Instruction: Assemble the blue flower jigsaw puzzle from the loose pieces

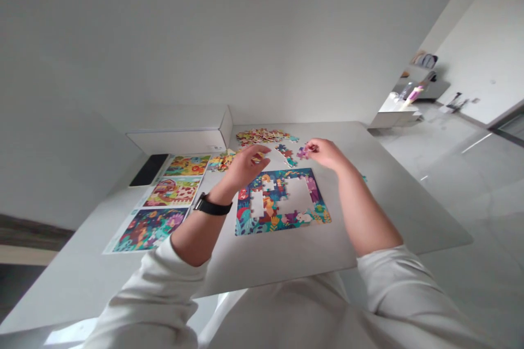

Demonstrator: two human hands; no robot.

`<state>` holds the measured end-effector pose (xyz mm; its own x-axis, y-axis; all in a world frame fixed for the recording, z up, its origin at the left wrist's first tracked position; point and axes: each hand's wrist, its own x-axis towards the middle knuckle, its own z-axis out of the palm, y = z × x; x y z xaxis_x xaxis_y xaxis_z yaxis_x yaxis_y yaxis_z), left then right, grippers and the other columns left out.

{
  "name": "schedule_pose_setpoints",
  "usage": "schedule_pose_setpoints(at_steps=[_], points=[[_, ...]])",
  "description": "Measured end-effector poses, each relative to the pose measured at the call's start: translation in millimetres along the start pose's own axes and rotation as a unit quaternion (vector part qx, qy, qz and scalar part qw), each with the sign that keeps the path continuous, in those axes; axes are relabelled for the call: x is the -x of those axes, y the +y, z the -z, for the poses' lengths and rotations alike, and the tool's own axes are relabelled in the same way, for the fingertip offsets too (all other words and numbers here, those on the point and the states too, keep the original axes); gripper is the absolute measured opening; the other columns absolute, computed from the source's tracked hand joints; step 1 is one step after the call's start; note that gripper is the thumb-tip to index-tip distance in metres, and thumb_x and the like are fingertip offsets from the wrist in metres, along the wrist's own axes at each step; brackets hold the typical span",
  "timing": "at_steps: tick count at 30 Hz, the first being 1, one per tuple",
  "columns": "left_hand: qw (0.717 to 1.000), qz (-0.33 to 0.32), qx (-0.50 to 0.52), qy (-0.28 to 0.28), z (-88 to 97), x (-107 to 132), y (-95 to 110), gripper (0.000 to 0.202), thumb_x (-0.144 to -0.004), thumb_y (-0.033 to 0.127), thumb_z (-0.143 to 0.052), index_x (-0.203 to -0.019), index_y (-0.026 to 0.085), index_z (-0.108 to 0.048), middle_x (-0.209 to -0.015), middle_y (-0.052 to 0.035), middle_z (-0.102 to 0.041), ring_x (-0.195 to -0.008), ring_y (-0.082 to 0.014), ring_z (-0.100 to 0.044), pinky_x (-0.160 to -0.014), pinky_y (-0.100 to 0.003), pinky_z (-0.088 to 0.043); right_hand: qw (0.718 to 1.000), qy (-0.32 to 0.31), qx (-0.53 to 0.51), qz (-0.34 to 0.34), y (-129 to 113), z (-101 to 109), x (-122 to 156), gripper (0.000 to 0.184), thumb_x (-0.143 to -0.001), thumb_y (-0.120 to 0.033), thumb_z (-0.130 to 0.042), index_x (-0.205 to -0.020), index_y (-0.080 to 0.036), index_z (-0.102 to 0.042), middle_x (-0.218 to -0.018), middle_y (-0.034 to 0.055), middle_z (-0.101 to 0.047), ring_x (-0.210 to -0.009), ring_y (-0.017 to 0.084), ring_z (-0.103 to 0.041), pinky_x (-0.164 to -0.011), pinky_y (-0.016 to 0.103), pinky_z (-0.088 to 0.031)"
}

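The left hand is spread near the puzzle; whether the right hand pinches the purple pieces, I cannot tell. A left forearm brushing low could jog the puzzle apart.

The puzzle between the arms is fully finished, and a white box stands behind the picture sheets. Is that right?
Not quite: the puzzle is unfinished, as the head view shows gaps inside it. The white box does stand behind the picture sheets.

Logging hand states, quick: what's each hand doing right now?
Left hand: open, thumb and fingers apart, nothing visibly held.
Right hand: fingers curled at purple puzzle pieces; whether it grips one cannot be told.
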<state>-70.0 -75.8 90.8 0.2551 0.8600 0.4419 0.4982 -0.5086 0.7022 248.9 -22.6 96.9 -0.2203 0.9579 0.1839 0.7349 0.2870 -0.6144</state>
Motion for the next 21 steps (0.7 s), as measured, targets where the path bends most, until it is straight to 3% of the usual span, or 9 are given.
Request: schedule_pose_setpoints(at_steps=[3, 5, 10, 13, 16, 21], points=[[0.999, -0.007, 0.036, -0.025, -12.7, -26.2, 20.3, 0.031, -0.096, 0.042, -0.073, -0.119, 0.021, -0.073, -0.120, -0.0099, -0.078, -0.097, -0.0187, -0.075, -0.080, -0.029, -0.060, 0.995, -0.015, -0.068, 0.067, -34.1, 2.5, 9.1, 0.012, -0.089, -0.027, -0.076, -0.099, -0.022, -0.077, -0.096, 0.0042, -0.081, -0.088, 0.021, -0.072, -0.086, 0.033, -0.052], [0.997, -0.002, 0.049, -0.060, -22.3, -37.2, 28.7, 0.034, -0.093, 0.043, -0.079, -0.117, 0.020, -0.070, -0.114, -0.0094, -0.080, -0.096, -0.0188, -0.075, -0.080, -0.029, -0.059, 0.989, -0.029, -0.116, 0.090, -46.2, 2.6, 13.7, 0.013, -0.090, -0.032, -0.076, -0.098, -0.022, -0.076, -0.093, 0.0035, -0.079, -0.086, 0.020, -0.070, -0.084, 0.033, -0.052], [0.993, 0.022, 0.040, -0.113, -38.8, -52.3, 35.8, 0.027, -0.091, 0.041, -0.080, -0.100, 0.020, -0.066, -0.092, -0.0042, -0.078, -0.083, -0.0186, -0.072, -0.071, -0.028, -0.051, 0.980, -0.029, -0.175, 0.090, -46.4, 4.6, 11.1, 0.017, -0.088, -0.036, -0.076, -0.096, -0.022, -0.073, -0.091, 0.0023, -0.075, -0.084, 0.019, -0.068, -0.082, 0.033, -0.052], [0.993, 0.021, 0.043, -0.108, -42.3, -54.5, 36.7, 0.024, -0.094, 0.042, -0.075, -0.091, 0.021, -0.065, -0.083, -0.0016, -0.075, -0.077, -0.0176, -0.068, -0.068, -0.027, -0.047, 0.976, -0.012, -0.211, 0.047, -43.8, 8.8, 8.4, 0.027, -0.085, -0.041, -0.082, -0.102, -0.022, -0.073, -0.095, 0.0036, -0.075, -0.083, 0.018, -0.067, -0.079, 0.033, -0.054], [0.993, 0.028, 0.072, -0.085, -44.9, -49.3, 34.7, 0.025, -0.092, 0.043, -0.077, -0.089, 0.021, -0.064, -0.082, -0.0007, -0.074, -0.076, -0.0167, -0.068, -0.068, -0.027, -0.048, 0.966, -0.041, -0.256, 0.013, -46.9, 10.9, 10.5, 0.032, -0.088, -0.050, -0.080, -0.100, -0.022, -0.072, -0.092, 0.0042, -0.073, -0.080, 0.018, -0.067, -0.074, 0.032, -0.055], [0.983, 0.042, 0.148, -0.102, -44.6, -33.4, 21.1, 0.037, -0.091, 0.054, -0.080, -0.095, 0.020, -0.064, -0.087, -0.0024, -0.074, -0.079, -0.0172, -0.070, -0.071, -0.028, -0.053, 0.967, -0.053, -0.247, 0.028, -54.6, 4.2, 15.4, 0.036, -0.089, -0.056, -0.080, -0.089, -0.021, -0.070, -0.079, 0.0012, -0.069, -0.071, 0.016, -0.061, -0.066, 0.029, -0.051]])
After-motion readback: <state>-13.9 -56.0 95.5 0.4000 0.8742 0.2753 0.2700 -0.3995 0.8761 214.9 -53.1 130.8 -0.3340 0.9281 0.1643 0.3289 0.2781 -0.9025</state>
